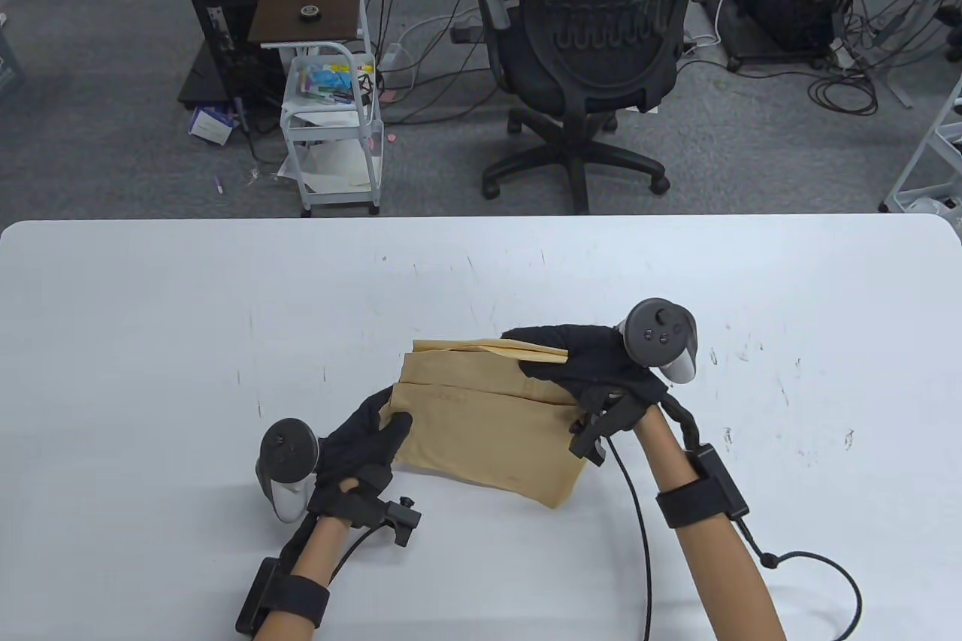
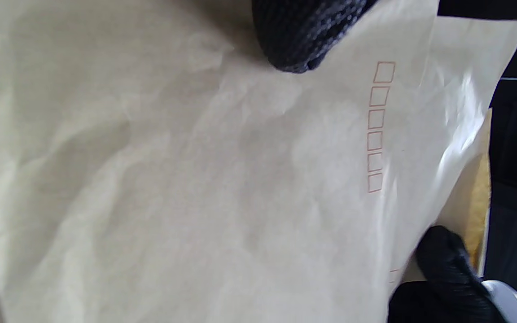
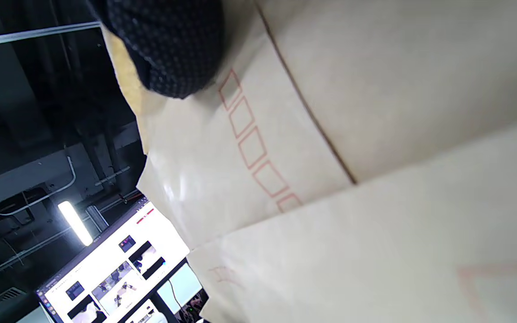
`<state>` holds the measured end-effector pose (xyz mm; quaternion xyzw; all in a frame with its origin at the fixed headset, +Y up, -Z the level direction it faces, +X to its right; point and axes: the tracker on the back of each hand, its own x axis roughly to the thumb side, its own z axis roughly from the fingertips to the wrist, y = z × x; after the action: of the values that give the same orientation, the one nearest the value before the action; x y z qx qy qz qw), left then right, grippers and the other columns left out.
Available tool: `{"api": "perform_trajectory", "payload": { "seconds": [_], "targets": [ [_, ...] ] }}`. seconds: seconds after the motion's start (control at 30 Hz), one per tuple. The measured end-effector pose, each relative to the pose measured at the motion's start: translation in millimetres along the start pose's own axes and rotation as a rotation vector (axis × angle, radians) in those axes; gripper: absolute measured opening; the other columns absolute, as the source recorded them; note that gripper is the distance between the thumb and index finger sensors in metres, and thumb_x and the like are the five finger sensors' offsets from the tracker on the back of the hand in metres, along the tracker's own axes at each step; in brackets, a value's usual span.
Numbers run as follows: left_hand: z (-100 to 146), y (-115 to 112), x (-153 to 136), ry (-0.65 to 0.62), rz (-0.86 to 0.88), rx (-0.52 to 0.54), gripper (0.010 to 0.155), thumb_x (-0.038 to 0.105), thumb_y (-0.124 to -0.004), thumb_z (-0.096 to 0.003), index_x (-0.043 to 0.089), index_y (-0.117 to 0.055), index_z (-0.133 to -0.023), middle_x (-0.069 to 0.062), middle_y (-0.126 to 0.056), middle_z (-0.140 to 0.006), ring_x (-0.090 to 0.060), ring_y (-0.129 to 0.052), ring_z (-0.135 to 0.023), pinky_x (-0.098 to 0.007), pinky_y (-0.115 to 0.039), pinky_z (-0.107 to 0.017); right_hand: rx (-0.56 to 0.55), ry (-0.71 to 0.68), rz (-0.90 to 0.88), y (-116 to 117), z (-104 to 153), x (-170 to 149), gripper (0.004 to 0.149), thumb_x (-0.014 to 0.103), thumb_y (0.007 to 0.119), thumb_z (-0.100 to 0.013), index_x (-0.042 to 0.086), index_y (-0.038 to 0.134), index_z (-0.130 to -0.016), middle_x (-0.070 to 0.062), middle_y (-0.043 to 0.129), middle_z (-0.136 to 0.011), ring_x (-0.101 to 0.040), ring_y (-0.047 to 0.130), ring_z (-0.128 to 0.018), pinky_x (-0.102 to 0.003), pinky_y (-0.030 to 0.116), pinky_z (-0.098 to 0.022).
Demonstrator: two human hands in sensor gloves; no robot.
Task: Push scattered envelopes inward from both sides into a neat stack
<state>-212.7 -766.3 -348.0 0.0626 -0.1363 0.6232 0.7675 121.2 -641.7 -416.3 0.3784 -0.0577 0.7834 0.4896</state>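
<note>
The envelopes [image 1: 488,423] sit gathered near the table's [image 1: 150,340] front edge, middle, their far edges not flush. My left hand [image 1: 359,445] grips the left end, my right hand [image 1: 582,370] pinches the far right corner. I'd squeeze inward evenly and tap the edges square.

Your table [image 1: 188,310]: white top, rounded far corners, fine dark scuffs scattered across it, thickest toward 3 o'clock. Brown envelopes [image 1: 488,423] sit just below centre, overlapped in loose, skewed pile; cannot tell whether pile lies flat or is partly lifted. Left hand [image 1: 361,445] at pile's 8 o'clock edge, right hand [image 1: 586,370] at its 2 o'clock corner. Black cable [image 1: 819,581] loops on surface near 5 o'clock.
</note>
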Motion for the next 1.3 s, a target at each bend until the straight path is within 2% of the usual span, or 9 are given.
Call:
{"api": "perform_trajectory", "payload": {
  "seconds": [0.17,0.33,0.67,0.83,0.97,1.03,1.13,1.2,1.3],
  "targets": [
    [-2,-1,1,-0.011,0.018,-0.046,0.044,0.023,-0.08,-0.0457,0.034,-0.078,-0.088,-0.001,-0.091,-0.084,-0.028,-0.095,-0.075,-0.055,-0.075,-0.067,0.084,0.003,-0.019,-3,5,-1,0.046,0.033,0.083,-0.047,0.016,0.082,-0.09,-0.013,0.095,-0.087,-0.039,0.094,-0.07,-0.061,0.073,-0.059],
    [-2,-4,3,-0.019,0.015,-0.055,0.045,0.021,-0.078,-0.0437,0.035,-0.077,-0.087,-0.002,-0.091,-0.083,-0.028,-0.095,-0.073,-0.056,-0.075,-0.067,0.257,0.09,-0.077,-4,9,0,0.083,0.044,0.083,-0.046,0.004,0.05,-0.111,-0.039,0.042,-0.115,-0.063,0.052,-0.093,-0.071,0.05,-0.067],
    [-2,0,3,-0.032,-0.05,-0.016,0.046,0.022,-0.076,-0.0434,0.036,-0.076,-0.087,-0.001,-0.091,-0.084,-0.026,-0.095,-0.072,-0.056,-0.075,-0.067,0.064,-0.032,-0.064,-52,6,36,0.101,0.051,0.083,-0.044,-0.004,0.033,-0.113,-0.042,0.037,-0.116,-0.067,0.045,-0.094,-0.076,0.045,-0.066],
    [-3,-4,6,-0.042,-0.069,0.007,0.046,0.021,-0.076,-0.0436,0.035,-0.076,-0.087,-0.001,-0.091,-0.084,-0.027,-0.095,-0.072,-0.056,-0.075,-0.067,0.448,0.129,0.253,-35,-37,89,0.126,0.055,0.083,-0.041,-0.012,-0.002,-0.106,-0.05,0.001,-0.111,-0.078,0.012,-0.091,-0.084,0.023,-0.064],
    [-2,-9,13,-0.082,-0.133,0.0,0.046,0.022,-0.076,-0.0439,0.035,-0.075,-0.088,-0.001,-0.09,-0.084,-0.026,-0.095,-0.072,-0.056,-0.075,-0.067,0.768,0.237,0.67,35,-77,124,0.133,0.053,0.083,-0.04,-0.014,-0.016,-0.096,-0.051,-0.008,-0.105,-0.082,0.01,-0.089,-0.087,0.023,-0.062],
    [0,-11,14,-0.091,-0.128,0.005,0.046,0.022,-0.076,-0.0443,0.035,-0.075,-0.088,-0.001,-0.09,-0.084,-0.026,-0.095,-0.072,-0.056,-0.075,-0.067,0.796,0.234,0.84,65,-88,125,0.13,0.052,0.083,-0.039,-0.014,-0.012,-0.098,-0.049,0.004,-0.109,-0.08,0.02,-0.092,-0.085,0.03,-0.065],
    [3,-12,13,-0.097,-0.105,0.019,0.046,0.022,-0.077,-0.0449,0.034,-0.075,-0.089,-0.001,-0.09,-0.085,-0.027,-0.095,-0.073,-0.056,-0.074,-0.067,0.813,0.174,1.031,98,-100,113,0.098,0.047,0.084,-0.039,-0.001,0.036,-0.109,-0.026,0.063,-0.11,-0.054,0.07,-0.092,-0.075,0.052,-0.067],
    [5,-12,9,-0.079,-0.07,0.019,0.046,0.022,-0.077,-0.0454,0.032,-0.074,-0.09,-0.002,-0.089,-0.085,-0.028,-0.094,-0.074,-0.057,-0.074,-0.067,0.754,0.168,1.016,105,-102,103,0.052,0.036,0.083,-0.042,0.016,0.078,-0.089,-0.008,0.098,-0.083,-0.038,0.092,-0.076,-0.065,0.065,-0.065],
    [4,-11,6,-0.067,-0.027,0.005,0.046,0.023,-0.078,-0.0461,0.032,-0.075,-0.091,-0.002,-0.089,-0.086,-0.028,-0.093,-0.075,-0.057,-0.072,-0.068,0.732,0.117,0.894,96,-99,94,0.041,0.031,0.083,-0.043,0.018,0.085,-0.081,-0.004,0.105,-0.069,-0.029,0.103,-0.059,-0.056,0.078,-0.057]
  ]
}}
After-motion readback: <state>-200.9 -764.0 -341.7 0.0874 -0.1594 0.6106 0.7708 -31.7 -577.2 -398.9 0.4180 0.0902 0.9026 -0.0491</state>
